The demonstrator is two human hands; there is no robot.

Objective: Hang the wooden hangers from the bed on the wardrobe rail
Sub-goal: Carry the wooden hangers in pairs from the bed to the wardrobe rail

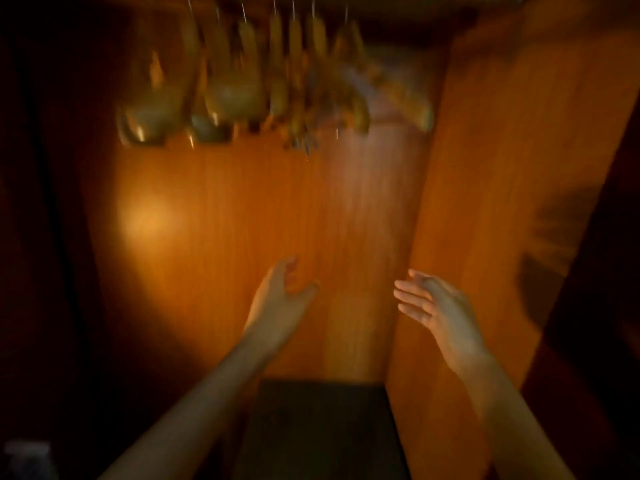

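Both your left hand (282, 292) and right hand (434, 303) are spread and empty, low inside the wardrobe (242, 220); hangers (273, 74) hang blurred above.

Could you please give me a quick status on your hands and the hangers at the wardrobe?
Left hand open, empty. Right hand open, empty. Wooden hangers hanging in a row above, blurred. Nothing between hands and hangers.

Inside the wardrobe (242, 220), a row of wooden hangers (277, 81) hangs along the top by thin metal hooks (all blurred). Below them both bare arms reach forward. The left hand (282, 292) and the right hand (433, 306) are spread and empty, well apart from the hangers. The right hand sits just beside the wardrobe's side panel (485, 202).
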